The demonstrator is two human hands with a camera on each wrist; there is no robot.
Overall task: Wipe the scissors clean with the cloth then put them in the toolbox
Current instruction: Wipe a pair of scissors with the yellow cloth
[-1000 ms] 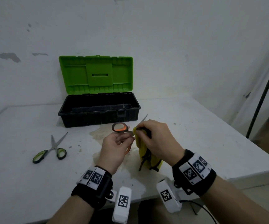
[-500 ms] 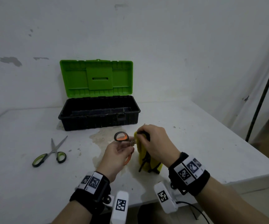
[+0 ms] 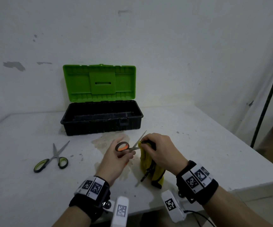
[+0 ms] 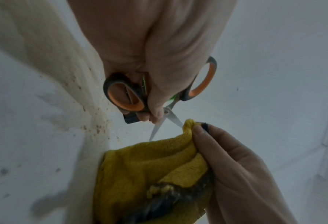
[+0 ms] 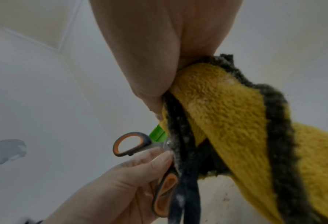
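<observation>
My left hand (image 3: 116,158) grips the orange-handled scissors (image 3: 123,146) by their handles, above the table in front of the toolbox. Their blades stand spread apart. My right hand (image 3: 157,151) pinches the yellow cloth (image 3: 146,163) with a dark edge around one blade; the other blade tip (image 3: 143,134) sticks out past the fingers. In the left wrist view the scissors (image 4: 125,97) show both orange loops and the cloth (image 4: 151,163) folds over one blade. In the right wrist view the cloth (image 5: 226,109) hangs from my fist beside the scissors (image 5: 130,144). The black toolbox (image 3: 102,119) stands with its green lid up.
A second pair of scissors with green handles (image 3: 52,158) lies on the white table (image 3: 25,185) to the left. A brownish stain (image 3: 109,141) marks the table under my hands. The table's right edge is near; a dark pole (image 3: 268,102) leans by the wall.
The right hand slid the cloth along the blade toward the handles, then back outward, so a blade tip shows again. The scissor blades now stand spread apart.
</observation>
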